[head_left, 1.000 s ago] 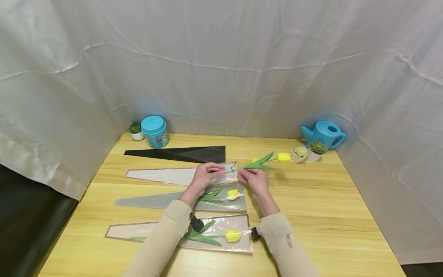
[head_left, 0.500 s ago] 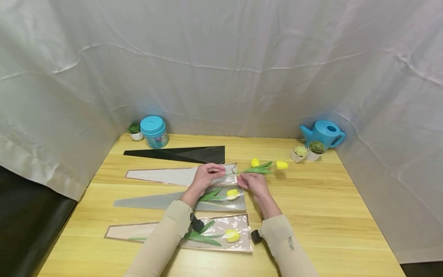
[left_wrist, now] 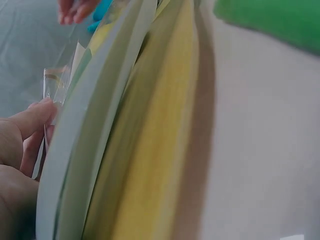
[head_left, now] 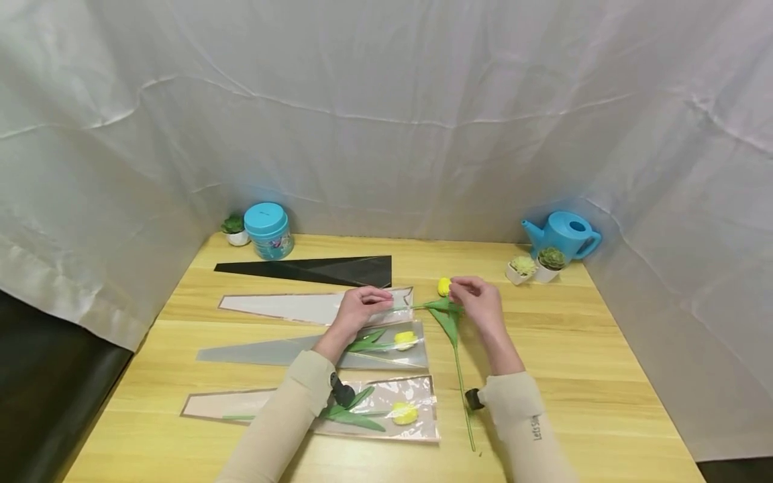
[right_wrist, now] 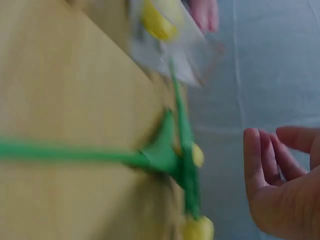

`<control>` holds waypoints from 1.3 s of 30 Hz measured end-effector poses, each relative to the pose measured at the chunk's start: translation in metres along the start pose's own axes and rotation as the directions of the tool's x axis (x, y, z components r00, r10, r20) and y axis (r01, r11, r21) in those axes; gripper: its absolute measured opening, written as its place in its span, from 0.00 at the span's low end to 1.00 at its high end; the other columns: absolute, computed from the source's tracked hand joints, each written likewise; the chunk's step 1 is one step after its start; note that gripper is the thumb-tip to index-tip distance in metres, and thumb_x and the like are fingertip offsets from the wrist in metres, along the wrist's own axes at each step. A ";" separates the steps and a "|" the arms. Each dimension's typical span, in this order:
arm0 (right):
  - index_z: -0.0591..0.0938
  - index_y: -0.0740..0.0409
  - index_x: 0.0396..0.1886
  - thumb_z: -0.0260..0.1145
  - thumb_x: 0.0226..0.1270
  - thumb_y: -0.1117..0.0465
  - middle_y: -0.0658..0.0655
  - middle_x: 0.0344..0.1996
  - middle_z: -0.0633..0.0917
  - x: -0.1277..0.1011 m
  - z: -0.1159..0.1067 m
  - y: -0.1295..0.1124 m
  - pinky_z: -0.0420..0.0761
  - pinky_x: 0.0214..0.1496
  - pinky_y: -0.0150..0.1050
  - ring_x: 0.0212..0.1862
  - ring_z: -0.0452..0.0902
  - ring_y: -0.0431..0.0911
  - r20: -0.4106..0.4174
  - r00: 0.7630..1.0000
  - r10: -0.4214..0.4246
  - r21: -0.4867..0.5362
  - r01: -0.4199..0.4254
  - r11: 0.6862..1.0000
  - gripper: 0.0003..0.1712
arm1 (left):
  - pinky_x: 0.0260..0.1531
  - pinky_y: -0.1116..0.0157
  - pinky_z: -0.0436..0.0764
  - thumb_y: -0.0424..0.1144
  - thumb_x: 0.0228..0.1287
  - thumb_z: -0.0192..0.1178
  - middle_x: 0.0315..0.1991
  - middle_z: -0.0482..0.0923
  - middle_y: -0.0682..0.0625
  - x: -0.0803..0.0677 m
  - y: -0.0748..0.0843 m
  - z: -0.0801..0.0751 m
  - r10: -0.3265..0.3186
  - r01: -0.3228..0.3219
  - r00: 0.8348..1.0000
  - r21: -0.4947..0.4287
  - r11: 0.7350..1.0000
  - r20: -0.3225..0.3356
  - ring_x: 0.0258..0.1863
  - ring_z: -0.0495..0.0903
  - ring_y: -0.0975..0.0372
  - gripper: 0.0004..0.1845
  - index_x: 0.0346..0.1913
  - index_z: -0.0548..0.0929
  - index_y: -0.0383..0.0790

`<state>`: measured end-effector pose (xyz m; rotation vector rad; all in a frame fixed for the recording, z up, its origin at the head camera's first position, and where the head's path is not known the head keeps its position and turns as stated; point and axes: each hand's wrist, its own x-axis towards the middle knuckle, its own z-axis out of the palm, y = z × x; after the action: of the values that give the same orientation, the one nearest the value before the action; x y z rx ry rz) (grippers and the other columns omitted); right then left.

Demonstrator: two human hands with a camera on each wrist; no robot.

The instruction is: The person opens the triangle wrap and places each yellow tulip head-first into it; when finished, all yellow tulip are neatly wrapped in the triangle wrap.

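Note:
My left hand [head_left: 364, 310] pinches the mouth of a white see-through flower sleeve [head_left: 284, 306] between thumb and fingers, as the left wrist view shows. A yellow tulip has its green stem [head_left: 418, 307] inside that mouth; its leaves and bloom [right_wrist: 197, 230] stay outside. My right hand [head_left: 481, 303] hovers just right of it, fingers loosely bent, thumb apart, holding nothing. It hides that bloom in the head view. A second tulip [head_left: 457, 362] lies on the table, stem toward me. Nearer are a grey sleeve [head_left: 272, 350] and a pinkish sleeve [head_left: 417, 433], each with a tulip inside.
A black sleeve [head_left: 302, 270] lies farther back on the wooden table [head_left: 580, 402]. Behind it stand a blue-lidded jar [head_left: 268, 231] and a small potted plant [head_left: 235, 230]. Back right are a blue watering can [head_left: 564, 235] and two potted succulents [head_left: 521, 268]. Grey curtains enclose the table.
The tulip stem has gone from above the sleeve into its mouth. My right hand has let go of the tulip and moved right, uncovering the second tulip's stem. My left hand stays put.

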<state>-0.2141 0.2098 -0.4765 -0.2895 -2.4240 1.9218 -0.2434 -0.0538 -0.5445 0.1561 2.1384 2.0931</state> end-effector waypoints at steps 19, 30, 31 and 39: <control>0.85 0.63 0.57 0.66 0.76 0.59 0.70 0.64 0.80 0.038 -0.055 0.045 0.67 0.74 0.64 0.73 0.66 0.69 0.200 0.978 -0.055 -0.483 0.147 0.863 0.16 | 0.44 0.71 0.85 0.33 0.61 0.75 0.45 0.91 0.43 0.000 -0.003 0.001 0.004 -0.004 1.000 -0.008 1.000 -0.002 0.44 0.88 0.64 0.11 0.46 0.91 0.34; 0.85 0.60 0.50 0.67 0.75 0.57 0.72 0.66 0.77 0.043 -0.059 0.053 0.62 0.75 0.69 0.73 0.63 0.71 0.242 0.969 -0.037 -0.582 0.176 0.794 0.12 | 0.44 0.70 0.85 0.33 0.61 0.75 0.46 0.91 0.42 -0.001 -0.001 0.002 0.006 -0.005 1.000 -0.011 1.000 0.004 0.44 0.88 0.63 0.12 0.47 0.90 0.33; 0.86 0.60 0.49 0.67 0.75 0.57 0.71 0.65 0.78 0.042 -0.059 0.053 0.62 0.75 0.69 0.73 0.64 0.71 0.248 0.968 -0.045 -0.585 0.186 0.789 0.12 | 0.44 0.70 0.85 0.33 0.61 0.75 0.46 0.91 0.42 -0.001 -0.001 0.002 0.007 -0.007 1.000 -0.010 1.000 0.004 0.44 0.88 0.63 0.12 0.46 0.90 0.33; 0.89 0.54 0.41 0.72 0.71 0.54 0.65 0.56 0.86 0.042 -0.069 0.053 0.69 0.72 0.66 0.67 0.74 0.66 0.295 0.951 -0.090 -0.579 0.253 0.775 0.09 | 0.45 0.70 0.85 0.33 0.60 0.76 0.44 0.92 0.47 0.000 -0.001 0.001 -0.002 0.002 1.000 0.001 1.000 -0.008 0.43 0.89 0.64 0.11 0.45 0.91 0.36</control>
<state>-0.2386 0.2942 -0.5151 0.1858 -3.0576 1.0943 -0.2435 -0.0527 -0.5454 0.1466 2.1426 2.0956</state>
